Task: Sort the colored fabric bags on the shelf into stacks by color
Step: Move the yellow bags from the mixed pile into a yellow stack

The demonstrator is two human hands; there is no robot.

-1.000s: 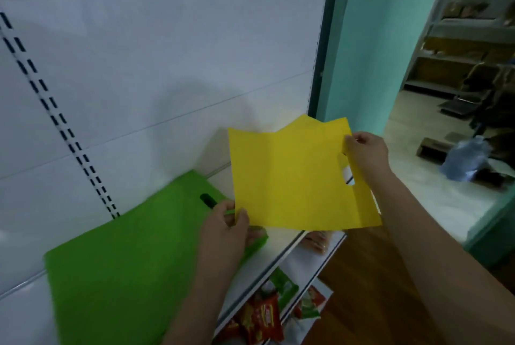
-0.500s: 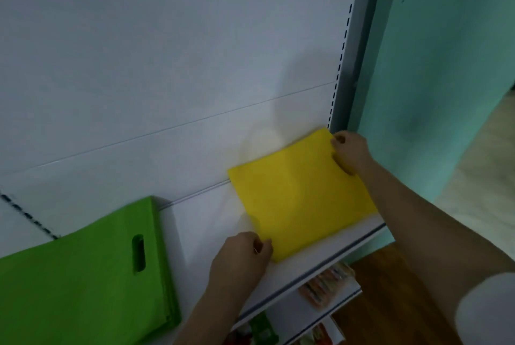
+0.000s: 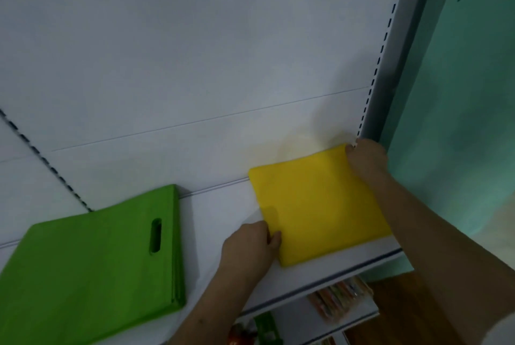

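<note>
A yellow fabric bag point(image 3: 320, 205) lies flat at the right end of a white shelf point(image 3: 223, 213), its far right corner up against the back panel point(image 3: 195, 52) beside the slotted upright point(image 3: 390, 38). The right hand point(image 3: 366, 156) grips that far corner with curled fingers. The left hand point(image 3: 249, 247) pinches the bag's near left edge, thumb on top. Well apart, toward the shelf's left end, sits a stack of green bags point(image 3: 92, 269) with a handle slot point(image 3: 155, 235) showing. Below the shelf's front edge, snack packets point(image 3: 338, 298) rest on a lower shelf point(image 3: 301, 316). A teal wall point(image 3: 459, 93) stands to the right.
</note>
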